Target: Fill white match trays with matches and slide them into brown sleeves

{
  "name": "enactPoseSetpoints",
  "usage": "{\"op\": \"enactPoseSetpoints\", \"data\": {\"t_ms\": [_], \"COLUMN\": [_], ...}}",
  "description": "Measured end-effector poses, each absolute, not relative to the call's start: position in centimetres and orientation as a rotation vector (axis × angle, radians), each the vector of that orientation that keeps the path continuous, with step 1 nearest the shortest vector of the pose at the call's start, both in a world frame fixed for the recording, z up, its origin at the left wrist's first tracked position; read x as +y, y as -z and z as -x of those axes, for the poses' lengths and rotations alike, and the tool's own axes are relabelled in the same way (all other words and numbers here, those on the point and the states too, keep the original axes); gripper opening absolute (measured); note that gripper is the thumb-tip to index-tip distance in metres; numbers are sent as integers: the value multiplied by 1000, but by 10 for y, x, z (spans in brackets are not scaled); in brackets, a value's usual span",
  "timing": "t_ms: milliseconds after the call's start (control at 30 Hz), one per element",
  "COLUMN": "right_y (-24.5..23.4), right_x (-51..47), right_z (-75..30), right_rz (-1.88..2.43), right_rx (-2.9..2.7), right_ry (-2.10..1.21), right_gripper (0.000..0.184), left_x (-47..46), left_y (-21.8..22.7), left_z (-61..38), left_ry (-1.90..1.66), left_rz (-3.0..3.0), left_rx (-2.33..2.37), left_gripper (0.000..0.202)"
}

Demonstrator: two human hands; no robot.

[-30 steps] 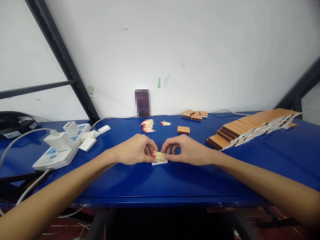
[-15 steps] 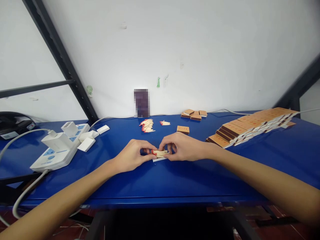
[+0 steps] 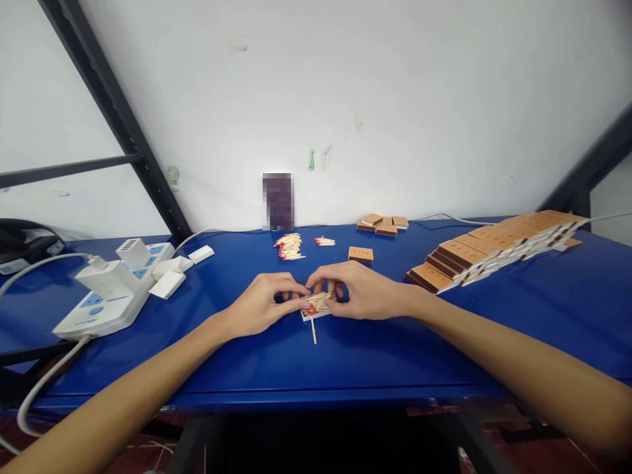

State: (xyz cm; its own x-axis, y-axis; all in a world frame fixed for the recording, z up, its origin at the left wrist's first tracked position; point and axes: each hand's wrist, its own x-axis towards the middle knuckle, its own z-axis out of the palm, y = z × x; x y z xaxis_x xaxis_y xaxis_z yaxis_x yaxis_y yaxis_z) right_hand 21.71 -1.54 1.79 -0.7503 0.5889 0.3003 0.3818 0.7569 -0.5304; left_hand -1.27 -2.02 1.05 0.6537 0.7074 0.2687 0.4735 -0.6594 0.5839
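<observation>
My left hand and my right hand meet at the middle of the blue table. Both pinch a small bundle of red-tipped matches that lies in a white matchbox tray. The sticks in the bundle lie crooked. A single match lies loose on the table just in front of the tray. Further back sit a loose pile of matches, a smaller bunch of matches and one brown matchbox.
A long overlapping row of brown matchboxes runs along the right. A few more matchboxes lie by the wall. At the left stand a white power strip with chargers and cables, and white box trays.
Both hands shifted slightly away from me with the bundle. The neat bundle has become disordered, and one match has dropped onto the table in front of the tray.
</observation>
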Motion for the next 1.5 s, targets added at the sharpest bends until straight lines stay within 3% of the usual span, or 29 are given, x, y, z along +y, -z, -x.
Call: {"op": "enactPoseSetpoints", "data": {"t_ms": [267, 500, 767, 1067, 1300, 1500], "right_y": [-10, -6, -3, -2, 1, 0], "right_x": [-18, -19, -22, -23, -21, -23], "right_z": [-218, -217, -213, -214, -214, -214], "right_rz": [702, 682, 694, 637, 617, 596], "right_rx": [-2451, -2458, -2420, -2398, -2422, -2437], "right_ry": [-581, -456, -381, -500, -488, -491], "right_gripper": [17, 8, 5, 13, 16, 23], "left_x": [-34, -37, -34, -32, -21, -6], "left_y": [-9, -5, -5, -2, -3, 1], "left_z": [17, 15, 11, 6, 16, 29], "left_ry": [-735, -720, -753, -793, -855, -674], "left_rz": [-2756, -2943, -2846, -2646, -2703, -2784], "left_rx": [789, 654, 752, 859, 1028, 1090], "left_gripper": [35, 15, 12, 5, 16, 23]}}
